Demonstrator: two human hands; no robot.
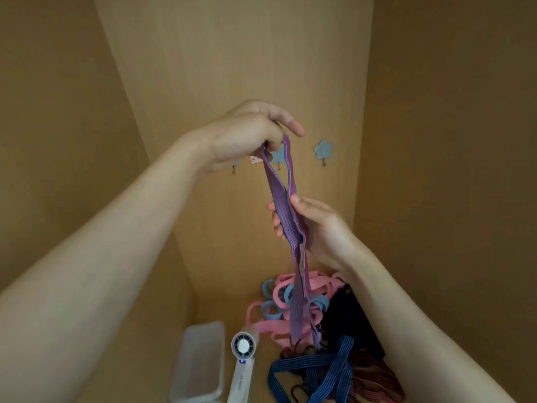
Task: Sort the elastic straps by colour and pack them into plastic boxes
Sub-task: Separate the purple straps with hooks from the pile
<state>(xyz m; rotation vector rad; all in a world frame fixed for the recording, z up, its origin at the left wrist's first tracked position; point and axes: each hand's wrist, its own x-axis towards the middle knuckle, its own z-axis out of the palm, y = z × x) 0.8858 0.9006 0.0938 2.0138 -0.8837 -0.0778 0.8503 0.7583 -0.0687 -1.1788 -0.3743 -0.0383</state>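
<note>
The light is warm and rather dim, soft everywhere. The back panel point(232, 53) is the brightest part; the right wall point(450, 112) goes clearly darker. Shadows are faint, with blurry borders. The wide lens bends the panel edges and stretches the left forearm point(87, 271) toward the corner. All is slightly soft; the stripes on the purple strap point(286, 216) are readable, the plastic box point(200, 362) is blurred.

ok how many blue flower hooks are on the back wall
3 hooks on the back wall: right hook in the clear, middle hook seen through the loop of the striped strap, left hook mostly behind the left hand. More may be hidden.
</note>
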